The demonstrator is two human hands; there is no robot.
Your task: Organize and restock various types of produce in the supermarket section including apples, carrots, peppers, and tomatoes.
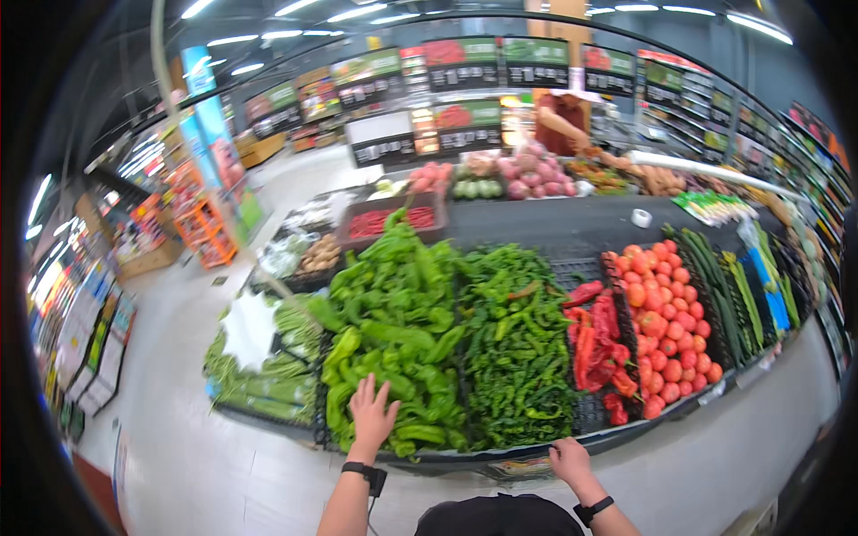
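Observation:
My left hand [373, 414] reaches over a heap of large green peppers [402, 338]. Its fingers are spread and nothing is held; whether the fingertips touch the peppers is unclear. My right hand [571, 462], fingers loosely curled, is at the front edge of the produce stand [469, 458]; the fingers' inner side is hidden. Between and beyond my hands lies a bed of thinner, darker green chili peppers [513, 355]. To their right are long red peppers [596, 342], then a pile of tomatoes [667, 321]. Each wrist wears a black band.
Bundled leafy greens [285, 395] with a white sign [249, 329] lie at left. A crate of red chilies [393, 221] stands behind the green peppers. Cucumbers [712, 291] fill the right side. A tape roll [641, 218] rests on the dark ledge. Another person [562, 127] bends over produce opposite.

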